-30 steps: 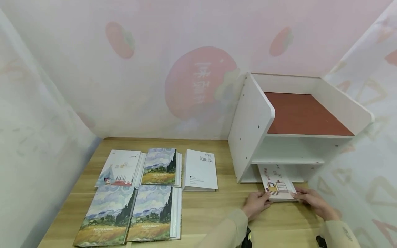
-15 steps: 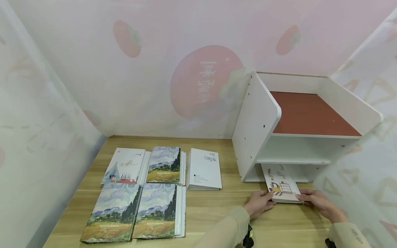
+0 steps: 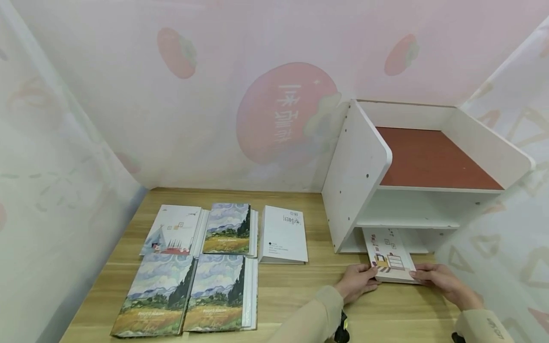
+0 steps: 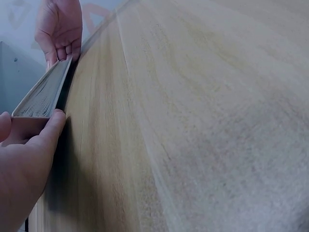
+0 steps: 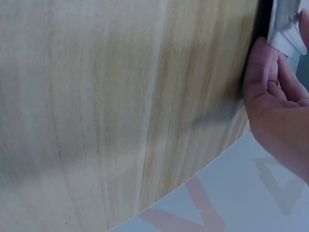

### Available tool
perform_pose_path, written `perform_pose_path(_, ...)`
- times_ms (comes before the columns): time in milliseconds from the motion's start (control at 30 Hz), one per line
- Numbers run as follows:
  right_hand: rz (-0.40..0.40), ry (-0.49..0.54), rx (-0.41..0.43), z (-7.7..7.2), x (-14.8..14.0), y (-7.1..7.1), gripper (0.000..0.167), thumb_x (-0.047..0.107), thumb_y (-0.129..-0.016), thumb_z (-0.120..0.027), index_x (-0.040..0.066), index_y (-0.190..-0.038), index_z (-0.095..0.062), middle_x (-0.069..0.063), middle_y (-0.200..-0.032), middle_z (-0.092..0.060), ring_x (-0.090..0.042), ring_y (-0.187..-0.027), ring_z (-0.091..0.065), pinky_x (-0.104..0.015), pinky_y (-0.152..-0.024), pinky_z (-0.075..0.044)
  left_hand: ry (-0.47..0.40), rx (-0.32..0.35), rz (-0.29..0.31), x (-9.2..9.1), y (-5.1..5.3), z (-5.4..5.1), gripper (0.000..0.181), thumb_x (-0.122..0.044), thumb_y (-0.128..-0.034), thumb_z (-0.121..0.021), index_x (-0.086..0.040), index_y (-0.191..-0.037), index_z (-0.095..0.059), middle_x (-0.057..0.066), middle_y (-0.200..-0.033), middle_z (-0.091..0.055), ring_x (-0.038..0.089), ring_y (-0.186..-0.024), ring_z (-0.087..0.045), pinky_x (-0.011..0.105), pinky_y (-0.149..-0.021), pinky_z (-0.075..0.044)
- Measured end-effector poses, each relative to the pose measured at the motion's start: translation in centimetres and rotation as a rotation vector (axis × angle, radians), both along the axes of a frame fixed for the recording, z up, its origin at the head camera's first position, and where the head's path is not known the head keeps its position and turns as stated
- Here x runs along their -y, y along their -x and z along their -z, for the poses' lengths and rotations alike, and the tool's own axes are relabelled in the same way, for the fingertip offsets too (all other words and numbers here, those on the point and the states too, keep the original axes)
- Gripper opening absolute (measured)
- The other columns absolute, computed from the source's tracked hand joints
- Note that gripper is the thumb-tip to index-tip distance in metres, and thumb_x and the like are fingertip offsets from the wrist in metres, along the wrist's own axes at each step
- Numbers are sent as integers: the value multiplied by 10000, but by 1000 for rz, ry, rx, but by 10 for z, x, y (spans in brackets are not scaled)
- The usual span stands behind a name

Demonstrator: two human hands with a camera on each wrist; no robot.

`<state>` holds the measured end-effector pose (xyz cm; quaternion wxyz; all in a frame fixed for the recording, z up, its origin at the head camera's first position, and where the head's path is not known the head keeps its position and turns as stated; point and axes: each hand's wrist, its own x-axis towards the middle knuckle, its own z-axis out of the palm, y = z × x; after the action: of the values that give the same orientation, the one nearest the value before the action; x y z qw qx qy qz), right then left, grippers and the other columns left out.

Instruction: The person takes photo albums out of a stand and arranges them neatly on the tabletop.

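A white photo album (image 3: 391,255) with a drawn room on its cover lies partly inside the lowest compartment of the white shelf unit (image 3: 356,176). Its near end sticks out toward me over the table. My left hand (image 3: 358,283) pinches the near left corner, thumb above and fingers below. At the near right corner my right hand (image 3: 446,282) grips likewise. The left wrist view shows the album's page edges (image 4: 46,92) between both hands, with the near end raised a little off the wood. The far end is hidden under the shelf board.
Left on the wooden table (image 3: 291,295) are several landscape-covered albums (image 3: 150,295), a white album with a tent drawing (image 3: 173,228) and a plain white album (image 3: 284,233). The shelf has a red-brown top board (image 3: 437,157). Printed walls (image 3: 257,38) enclose the table.
The head view has swung slightly, so everything appears further right. Both hands keep their hold, and the album's near end sits slightly further out from the shelf.
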<state>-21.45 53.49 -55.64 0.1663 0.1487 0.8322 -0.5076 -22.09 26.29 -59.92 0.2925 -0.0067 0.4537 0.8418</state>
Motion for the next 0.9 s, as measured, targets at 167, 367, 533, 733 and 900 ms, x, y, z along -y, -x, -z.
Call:
perform_pose_path(167,-3,-16,-4,1,0,0,575,145,-910,-720,-225,-1282,-483,-118,-1095,-673,-98,-873,-591,-250,-722,-534,-6,8,2,2,0,0,332,-56,-984,-603,139,-1247,-549,177,-1012,-639,365,-985,-650,480,-921,-523)
perform_pose_path(367,8,4,-5,1,0,-3,534,118,-912,-716,-230,-1257,-503,-85,-1039,-691,-89,-836,-605,-247,-703,-535,3,42,24,3,-1,-1,358,-50,-981,-602,160,-1262,-529,200,-1023,-649,385,-1018,-639,500,-944,-504)
perform_pose_path(533,37,64,8,-1,0,-6,566,97,-917,-704,-261,-1273,-450,-73,-1019,-691,-98,-842,-635,-274,-729,-566,6,52,37,0,-2,0,372,-49,-983,-596,170,-1273,-515,216,-1054,-649,396,-1047,-625,516,-954,-493)
perform_pose_path(733,47,107,22,-2,2,-6,641,100,-915,-708,-270,-1321,-377,-72,-1039,-686,-120,-873,-648,-297,-764,-575,-4,37,6,-2,-4,1,343,-38,-983,-595,155,-1260,-537,194,-1040,-644,379,-1020,-634,511,-942,-502)
perform_pose_path(900,71,90,23,1,4,-4,654,112,-901,-731,-248,-1329,-392,-55,-1037,-672,-109,-860,-625,-283,-757,-573,9,18,-16,-2,-5,3,284,-46,-987,-591,111,-1224,-584,158,-1008,-645,338,-985,-646,486,-924,-519)
